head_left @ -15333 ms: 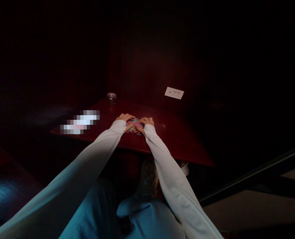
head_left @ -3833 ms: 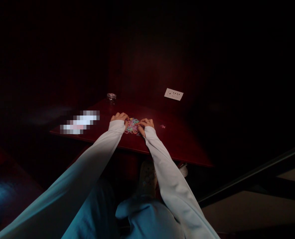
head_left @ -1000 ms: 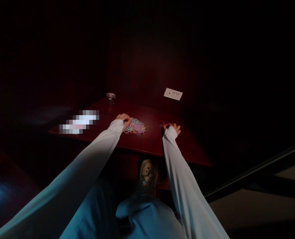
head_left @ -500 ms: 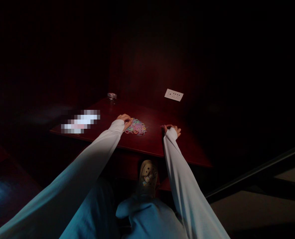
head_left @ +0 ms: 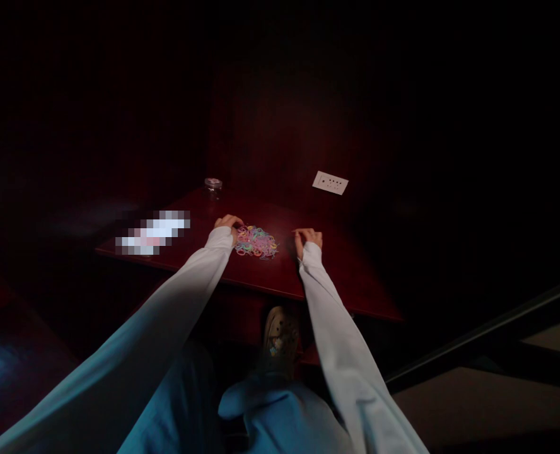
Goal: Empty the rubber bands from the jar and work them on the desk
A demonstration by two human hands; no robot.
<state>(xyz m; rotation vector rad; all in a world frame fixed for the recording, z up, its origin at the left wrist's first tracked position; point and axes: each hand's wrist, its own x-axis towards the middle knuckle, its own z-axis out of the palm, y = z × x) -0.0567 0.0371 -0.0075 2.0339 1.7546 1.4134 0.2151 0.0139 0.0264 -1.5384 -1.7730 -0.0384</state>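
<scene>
A heap of small multicoloured rubber bands [head_left: 258, 243] lies on the dark red table [head_left: 246, 274]. My left hand [head_left: 229, 222] rests at the heap's left edge, fingers curved and apart over its upper left side. To the right of the heap, separated from it by a short gap, is my right hand [head_left: 309, 237]. Its thumb and bent fingers are loosely apart just above the tabletop, and no band shows in them. Both wrists are covered by long white sleeves.
A small clear jar with a lid [head_left: 213, 184] stands at the back left of the table. A bright, pixelated flat object [head_left: 154, 232] lies at the left edge. A white socket plate [head_left: 330, 183] is on the back wall. Below the table's edge is a shoe [head_left: 280, 334].
My right hand has moved left towards the heap, and the small pinkish bit at its fingertips no longer shows. My left hand has shifted slightly left, off the top of the bands.
</scene>
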